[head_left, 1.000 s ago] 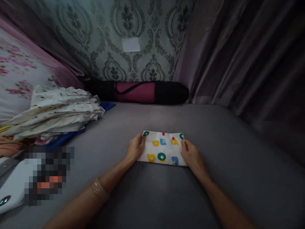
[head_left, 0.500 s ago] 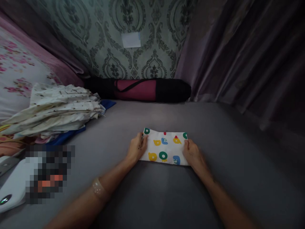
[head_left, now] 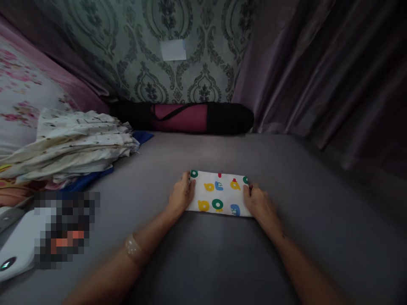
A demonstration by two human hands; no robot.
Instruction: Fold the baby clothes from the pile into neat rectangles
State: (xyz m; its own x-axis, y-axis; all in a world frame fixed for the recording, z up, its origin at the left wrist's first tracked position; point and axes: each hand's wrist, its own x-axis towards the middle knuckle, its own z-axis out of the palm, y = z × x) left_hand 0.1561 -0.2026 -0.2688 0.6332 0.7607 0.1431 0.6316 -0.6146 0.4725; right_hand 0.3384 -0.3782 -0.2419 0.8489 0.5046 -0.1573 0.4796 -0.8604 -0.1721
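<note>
A white folded cloth [head_left: 227,197] printed with green, yellow, blue and red figures lies in front of me on the grey sheet [head_left: 203,258]. Its shape is a neat, flat rectangle. At its left end, my left hand [head_left: 182,192] grips the edge, thumb on top and the other fingers mostly hidden behind it. My right hand [head_left: 259,201] pinches the right end in the same way. A clear band [head_left: 132,245] circles my left wrist.
To the left lies a rumpled pile of pale patterned clothes [head_left: 82,140] with blue fabric [head_left: 90,178] under it. A white device [head_left: 19,248] sits nearer, beside a blurred-out patch. A black and maroon bag [head_left: 181,117] stretches along the wall; curtains hang on the right.
The cloth's upper edge, dipped near its left part before, now runs straighter. Both hands keep hold of the ends, with the right fingers slightly shifted. The whole view has moved slightly.
</note>
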